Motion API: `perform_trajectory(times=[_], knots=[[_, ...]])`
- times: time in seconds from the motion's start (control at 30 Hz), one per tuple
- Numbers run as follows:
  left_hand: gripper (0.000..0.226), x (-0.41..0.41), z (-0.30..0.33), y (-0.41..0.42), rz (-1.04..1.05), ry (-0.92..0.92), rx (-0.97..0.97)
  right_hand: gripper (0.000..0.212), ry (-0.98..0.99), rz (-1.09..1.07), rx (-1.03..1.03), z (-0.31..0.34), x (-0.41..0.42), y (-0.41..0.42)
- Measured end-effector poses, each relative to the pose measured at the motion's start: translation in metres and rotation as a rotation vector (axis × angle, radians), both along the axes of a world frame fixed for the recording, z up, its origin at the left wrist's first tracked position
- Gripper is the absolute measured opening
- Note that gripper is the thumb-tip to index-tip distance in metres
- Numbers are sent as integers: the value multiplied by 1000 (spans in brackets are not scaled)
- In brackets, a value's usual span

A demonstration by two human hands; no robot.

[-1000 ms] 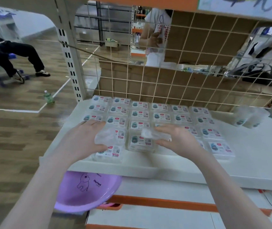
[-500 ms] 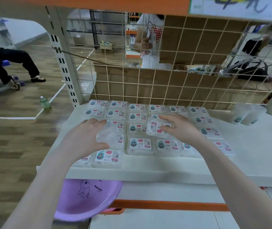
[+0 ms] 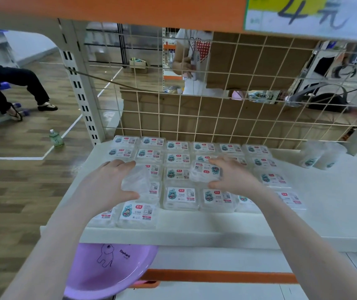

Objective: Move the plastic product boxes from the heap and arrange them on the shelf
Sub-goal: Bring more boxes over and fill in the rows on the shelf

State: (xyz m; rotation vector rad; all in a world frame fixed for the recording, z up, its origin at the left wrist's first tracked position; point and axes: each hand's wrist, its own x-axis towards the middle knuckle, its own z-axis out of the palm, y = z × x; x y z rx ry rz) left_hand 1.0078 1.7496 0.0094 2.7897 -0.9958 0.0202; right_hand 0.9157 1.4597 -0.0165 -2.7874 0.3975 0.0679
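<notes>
White shelf (image 3: pixel 195 226), wire-grid back: my right hand (image 3: pixel 236 180) grips a box (image 3: pixel 205 172) over mid rows, left hand (image 3: pixel 106 187) holds another (image 3: pixel 137 180); I'd seat each square, label up.
</notes>
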Motion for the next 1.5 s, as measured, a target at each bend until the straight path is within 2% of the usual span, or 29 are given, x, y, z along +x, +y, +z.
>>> perform_trajectory(times=[0.27, 0.43, 0.63, 0.8, 0.9, 1.23, 1.37, 1.5], knots=[[81, 2, -4, -7, -11, 9, -3, 69, -232, -99, -39, 1, -24, 24], [80, 2, -9, -10, -13, 25, -25, 64, -363, -259, -2, -19, -51, 51], [81, 2, -17, -16, -17, 33, -9, 78, -300, -259, -136, -28, -57, 63], [81, 2, -17, -19, -19, 18, -5, 95, -124, 79, -12, 3, -56, 26], [81, 0, -14, -18, -17, 19, -5, 98, 28, 282, -35, 25, -48, 0], [83, -8, -15, -11, -10, 58, 18, 105, 363, 565, -126, 37, 0, -9], [85, -10, -18, -7, -2, 55, 23, 102, 400, 602, -168, 34, 7, -4], [84, -11, -19, -4, 20, 57, 9, 91, 269, 465, -174, 40, 0, 4]])
